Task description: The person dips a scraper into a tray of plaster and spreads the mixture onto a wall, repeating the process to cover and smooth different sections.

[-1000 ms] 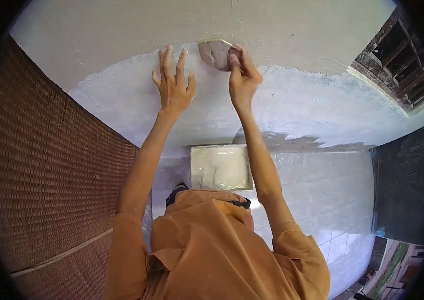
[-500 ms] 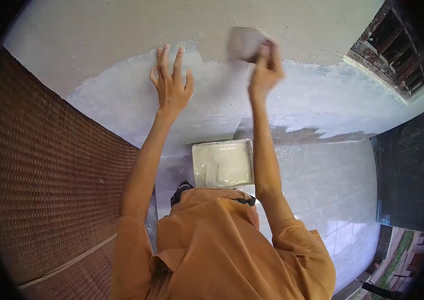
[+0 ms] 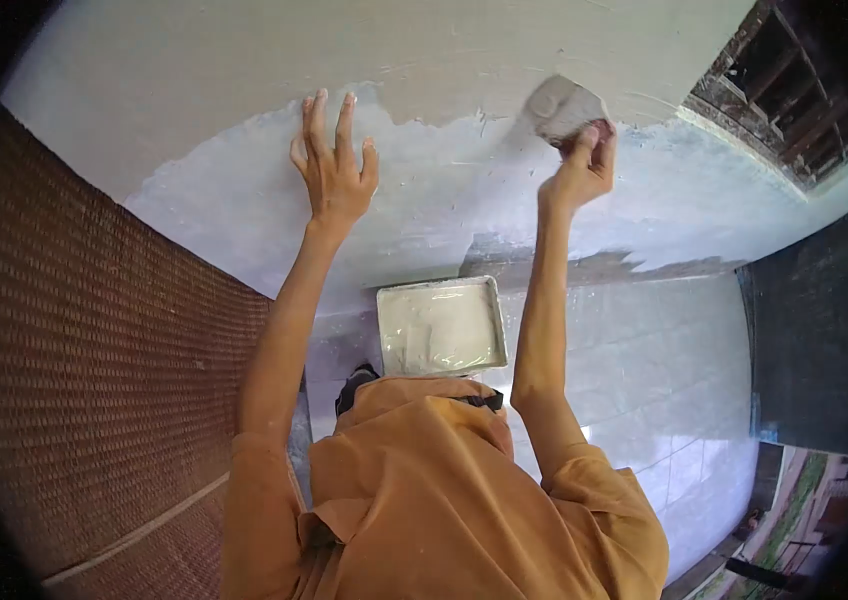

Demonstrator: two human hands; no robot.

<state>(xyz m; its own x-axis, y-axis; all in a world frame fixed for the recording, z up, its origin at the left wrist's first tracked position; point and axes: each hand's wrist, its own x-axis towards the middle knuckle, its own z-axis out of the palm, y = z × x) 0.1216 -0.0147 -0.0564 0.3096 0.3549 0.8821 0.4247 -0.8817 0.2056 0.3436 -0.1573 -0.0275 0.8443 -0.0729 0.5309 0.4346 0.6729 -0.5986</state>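
My left hand (image 3: pixel 336 178) rests flat on the wall (image 3: pixel 424 185) with fingers spread, holding nothing. In my right hand (image 3: pixel 582 175) is a putty knife (image 3: pixel 562 108) with a broad, smeared blade, gripped at its handle; the blade is at the wall and tilted. Part of the handle is hidden by my fingers. Across the wall, a beige-grey coated area above meets a paler, whiter area below along a ragged edge. Below my hands stands a rectangular tray (image 3: pixel 499 318) with creamy white putty (image 3: pixel 439 325) in it.
A brown woven mat (image 3: pixel 104 340) hangs along the left side. At upper right is a dark barred window (image 3: pixel 784 95). Pale floor tiles (image 3: pixel 644 370) extend right of the tray, up to a dark panel (image 3: pixel 814 325). An outdoor area shows at lower right.
My right hand has swept the putty knife to the right and slightly down along the wall. My left hand stays spread on the wall.
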